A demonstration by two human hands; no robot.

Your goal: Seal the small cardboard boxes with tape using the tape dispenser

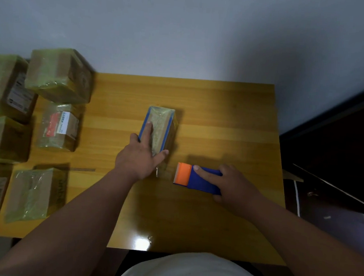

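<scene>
Landmark: yellow wooden counter [210, 109].
Box: small blue-edged cardboard box wrapped in clear tape [159, 128], at counter centre.
Left hand [139, 158]: grip spread, fingers straight on box top, thumb at its near end.
Right hand [233, 185]: grip wrapped round blue-and-orange tape dispenser [195, 178], right of box.
Taped boxes [59, 75]: counter's left side.

Glossy yellow wooden table [220, 123] against grey wall [183, 31].
Dark furniture [336, 147] just beside its right edge.

A makeshift parcel-packing station in a plain room: taped cardboard parcels [59, 75] with shipping labels crowd the left end of a glossy wooden tabletop [221, 110] against a bare grey wall [183, 31].
</scene>
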